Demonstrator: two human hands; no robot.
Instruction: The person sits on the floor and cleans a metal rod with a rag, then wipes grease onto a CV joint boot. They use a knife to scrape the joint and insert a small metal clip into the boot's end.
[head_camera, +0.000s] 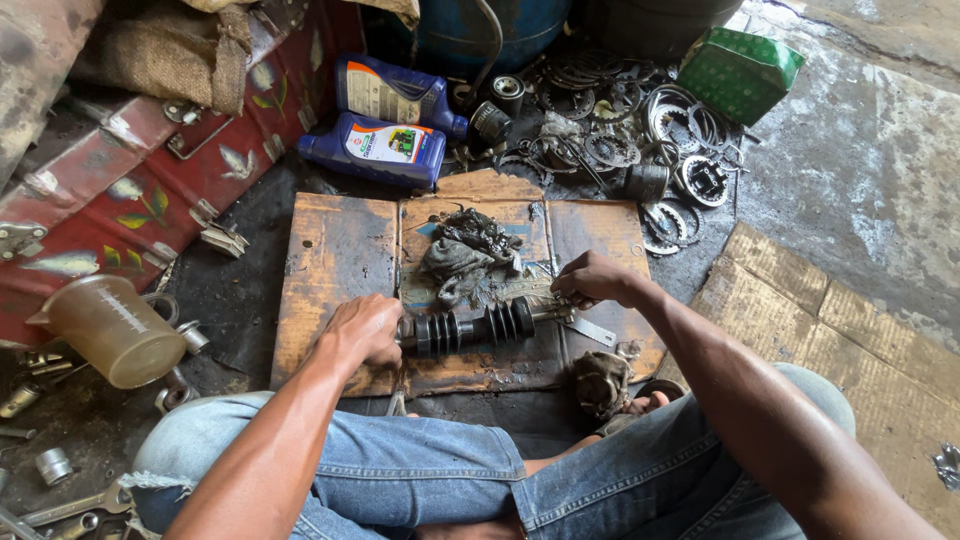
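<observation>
- The left hand (362, 330) is closed over one end of a black ribbed rubber boot (474, 327) on a short shaft; the right hand (592, 279) pinches the other end, fingers curled narrow on the metal stub there.
- The ribbed rubber boot lies flat between the two hands, across a greasy cardboard sheet (340, 250) spread on the floor in front of the person's knees.
- Judging by how things lie, the piece is out and on the cardboard, smeared with grease; both boots remain on the shaft, so stripping or refitting looks only partly done.
- The rubber is matt black, in deep accordion folds; the shaft ends are dull, oily steel.
- Just beyond the hands sits a dark, crumpled oily rag (462, 252), limp and soaked.
- Near the right hand, toward the person, a flat metal strip (592, 331) rests on the cardboard, and a grimy lump of cloth (600, 382) lies by the knee.
- Further out past the hands: two blue plastic oil bottles (380, 148) lying on their sides, and a scatter of steel rings and gears (640, 140), thin, round and toothed.
- Well out beyond the right hand, a green cardboard box (740, 70).
- Off past the left hand, a cloudy tan plastic jug (110, 330) and a red painted metal trunk (140, 190) with latches.
</observation>
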